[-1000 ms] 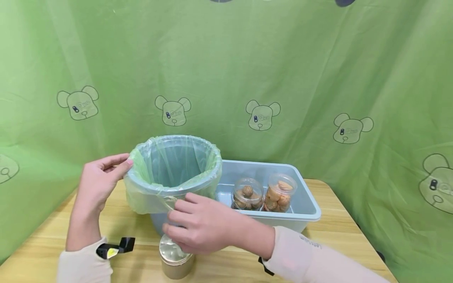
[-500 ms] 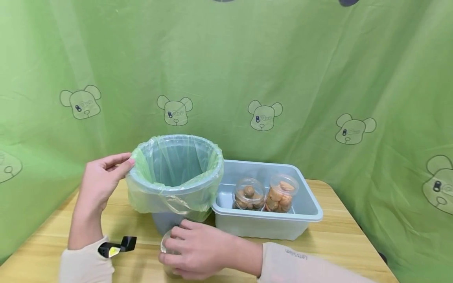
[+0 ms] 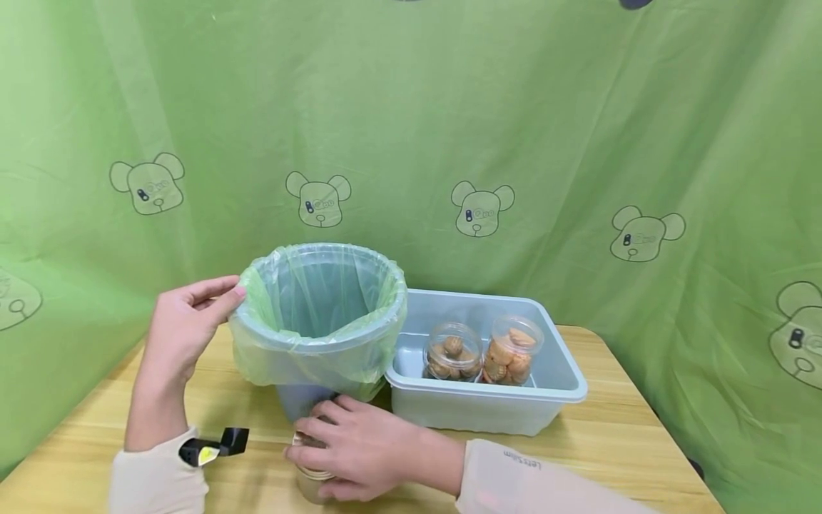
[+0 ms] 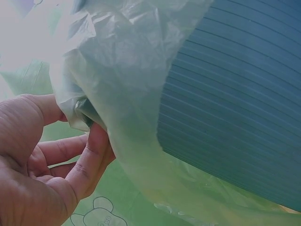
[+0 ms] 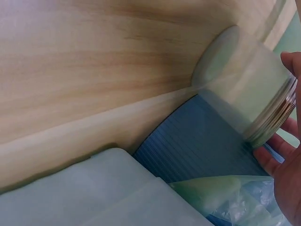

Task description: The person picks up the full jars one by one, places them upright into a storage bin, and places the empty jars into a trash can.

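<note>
A blue trash bin (image 3: 298, 403) lined with a green translucent bag (image 3: 263, 364) stands on the table, the bag folded down over its rim. At the rim's left side my left hand (image 3: 183, 321) pinches the bin's edge and the bag between thumb and fingers; the left wrist view shows the bag bunched at the fingertips. My right hand (image 3: 366, 442) reaches down over a clear jar (image 5: 235, 75) in front of the bin. Its thumb and fingers grip around the jar's ribbed top, and the hand hides most of that top in the head view.
Right of the bin is a light blue rectangular tub (image 3: 462, 414). In it are a jar of walnuts (image 3: 452, 368) and a jar of orange-brown pieces (image 3: 510, 360). A green curtain (image 3: 411, 128) hangs behind the wooden table (image 3: 616, 442).
My right hand has moved from the bag's front edge down onto the jar and now grips its top. The left hand keeps its hold on the bin's rim.
</note>
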Motion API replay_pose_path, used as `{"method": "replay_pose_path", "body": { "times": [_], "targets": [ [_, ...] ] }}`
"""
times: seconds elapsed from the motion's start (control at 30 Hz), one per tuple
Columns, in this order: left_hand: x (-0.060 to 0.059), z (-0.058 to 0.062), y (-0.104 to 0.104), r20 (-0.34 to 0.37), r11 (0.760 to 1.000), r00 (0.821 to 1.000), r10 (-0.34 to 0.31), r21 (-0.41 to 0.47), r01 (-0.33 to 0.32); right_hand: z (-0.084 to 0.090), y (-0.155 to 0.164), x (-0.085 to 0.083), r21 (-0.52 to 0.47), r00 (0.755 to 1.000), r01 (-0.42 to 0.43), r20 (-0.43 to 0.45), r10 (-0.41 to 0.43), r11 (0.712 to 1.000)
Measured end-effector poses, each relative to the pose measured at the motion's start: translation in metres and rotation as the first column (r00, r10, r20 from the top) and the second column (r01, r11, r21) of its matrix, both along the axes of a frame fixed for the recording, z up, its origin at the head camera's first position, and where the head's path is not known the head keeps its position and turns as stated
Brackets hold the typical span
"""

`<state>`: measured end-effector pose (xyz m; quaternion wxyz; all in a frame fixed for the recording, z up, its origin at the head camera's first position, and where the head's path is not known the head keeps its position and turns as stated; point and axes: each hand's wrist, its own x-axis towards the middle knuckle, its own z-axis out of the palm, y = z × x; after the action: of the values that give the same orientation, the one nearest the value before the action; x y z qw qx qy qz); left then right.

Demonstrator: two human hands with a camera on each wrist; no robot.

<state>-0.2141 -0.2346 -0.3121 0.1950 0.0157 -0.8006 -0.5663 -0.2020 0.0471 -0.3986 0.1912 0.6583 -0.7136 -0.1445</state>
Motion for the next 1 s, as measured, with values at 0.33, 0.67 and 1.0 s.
{"method": "replay_pose_path", "body": {
  "times": [0.33,0.67,1.0],
  "targets": [
    [-0.0008,-0.0001,0.0004,-0.006,1.0,1.0,-0.001,0.004,0.001,-0.0013,0.0004,0.0016,-0.016,0.999,0.012,0.041,-0.011,1.0],
    [-0.0013,-0.001,-0.0002,-0.029,1.0,1.0,-0.011,0.023,0.011,0.0039,0.0035,0.0046,0.049,0.995,0.041,0.085,-0.045,0.998],
    [-0.0033,-0.0024,-0.0014,-0.031,1.0,0.999,-0.012,0.021,0.012,0.0057,0.0077,0.0048,0.061,0.995,0.032,0.089,-0.038,0.998]
  ]
}}
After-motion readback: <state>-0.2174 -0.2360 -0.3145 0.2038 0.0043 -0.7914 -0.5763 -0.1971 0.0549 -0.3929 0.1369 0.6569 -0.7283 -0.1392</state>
